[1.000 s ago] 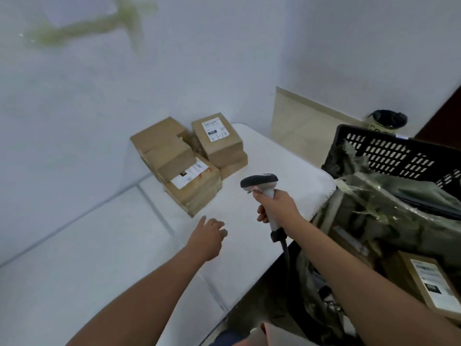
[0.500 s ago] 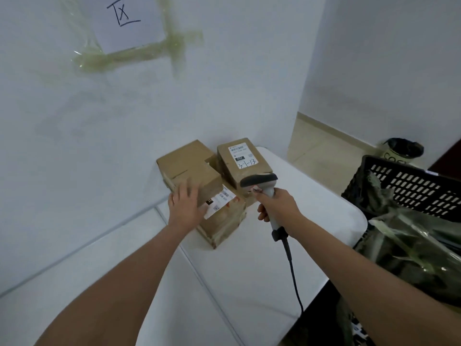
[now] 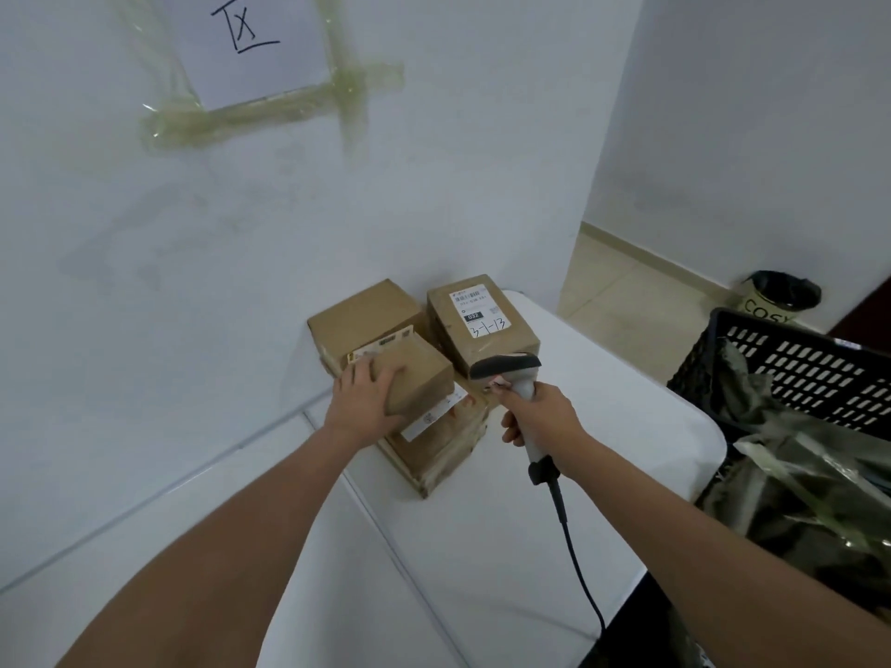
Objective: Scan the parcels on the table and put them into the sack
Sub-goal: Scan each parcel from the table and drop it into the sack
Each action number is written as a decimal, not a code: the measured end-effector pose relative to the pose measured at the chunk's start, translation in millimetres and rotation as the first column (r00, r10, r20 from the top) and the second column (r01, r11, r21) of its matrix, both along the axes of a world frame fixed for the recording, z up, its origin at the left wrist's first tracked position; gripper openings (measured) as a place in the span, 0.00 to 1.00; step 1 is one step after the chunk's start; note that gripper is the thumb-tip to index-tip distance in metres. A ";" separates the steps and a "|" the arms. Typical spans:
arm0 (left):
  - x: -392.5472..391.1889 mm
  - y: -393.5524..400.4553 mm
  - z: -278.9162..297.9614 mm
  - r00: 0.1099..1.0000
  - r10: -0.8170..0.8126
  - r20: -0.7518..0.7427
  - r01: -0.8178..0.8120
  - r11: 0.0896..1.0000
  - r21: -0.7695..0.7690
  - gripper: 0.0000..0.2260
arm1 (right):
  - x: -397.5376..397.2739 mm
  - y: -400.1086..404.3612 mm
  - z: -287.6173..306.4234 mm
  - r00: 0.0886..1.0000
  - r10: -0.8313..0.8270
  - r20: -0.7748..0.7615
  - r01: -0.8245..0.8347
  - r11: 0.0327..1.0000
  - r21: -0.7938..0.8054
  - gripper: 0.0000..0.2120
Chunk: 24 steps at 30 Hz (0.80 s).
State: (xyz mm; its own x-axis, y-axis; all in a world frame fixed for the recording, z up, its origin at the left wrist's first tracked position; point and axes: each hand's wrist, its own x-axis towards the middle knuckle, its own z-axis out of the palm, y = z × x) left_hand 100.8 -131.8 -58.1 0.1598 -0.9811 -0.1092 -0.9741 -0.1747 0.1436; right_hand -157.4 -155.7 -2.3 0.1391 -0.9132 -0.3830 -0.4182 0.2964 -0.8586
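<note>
A small, stiff, seemingly light parcel point(image 3: 418, 380) is gripped at its nine-o'clock edge by the left hand point(image 3: 362, 402), while the scanner point(image 3: 518, 385) is clenched in the right hand point(image 3: 542, 417).

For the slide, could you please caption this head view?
Left hand grips a small parcel atop the stack while the right hand holds the scanner beside it, on the white table.

The left hand point(image 3: 365, 396) covers the near-left corner of the small top parcel point(image 3: 418, 376), which hides most of the label on the flat parcel point(image 3: 436, 438) beneath. Right of that parcel, the scanner point(image 3: 512, 378) masks the labelled parcel point(image 3: 482, 325)'s front edge. The label print is too small to read. The sack point(image 3: 815, 479) runs off the right edge.
</note>
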 end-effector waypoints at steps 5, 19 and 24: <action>-14.6 28.0 13.7 0.864 0.149 -0.481 -0.184 0.983 -0.027 0.31 | -13.8 17.9 -13.8 0.999 -0.020 0.037 0.018 0.999 0.046 0.16; -129.1 137.1 -22.3 -0.478 0.651 -0.589 -0.029 0.659 0.752 0.24 | -95.0 71.0 -52.7 0.959 -0.257 0.121 0.243 0.962 0.121 0.16; -171.1 161.5 -60.3 -0.532 0.680 -0.504 -0.071 0.558 0.827 0.22 | -127.5 94.7 -70.3 0.951 -0.287 0.116 0.262 0.946 0.188 0.16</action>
State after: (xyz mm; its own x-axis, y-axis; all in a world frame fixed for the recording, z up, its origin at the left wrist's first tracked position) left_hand -70.3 29.7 -118.4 -0.1072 -0.4902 -0.8650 0.6516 -0.6918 0.3113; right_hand -284.9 -61.0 -72.6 -0.0448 -0.8472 -0.5294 -0.1795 0.5281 -0.8300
